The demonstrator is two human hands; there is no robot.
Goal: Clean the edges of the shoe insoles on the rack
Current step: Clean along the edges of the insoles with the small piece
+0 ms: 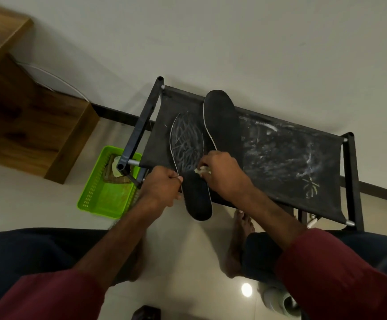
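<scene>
Two black insoles lie on the black fabric shelf of the rack [287, 158]. The left insole [188, 144] carries white scribbled marks and its heel end hangs over the rack's front edge. My left hand [162, 188] pinches that insole's left edge near the heel. My right hand [222, 174] holds a small pale cloth [202, 170] against the insole's right edge. The second insole [222, 121] lies plain and dark just to the right, reaching the rack's back bar.
White smears cover the right half of the rack's shelf. A green plastic basket [95, 199] with cloths sits on the floor left of the rack. A wooden cabinet [26, 112] stands at far left. My bare feet and a pale shoe [278, 299] are on the tile floor below.
</scene>
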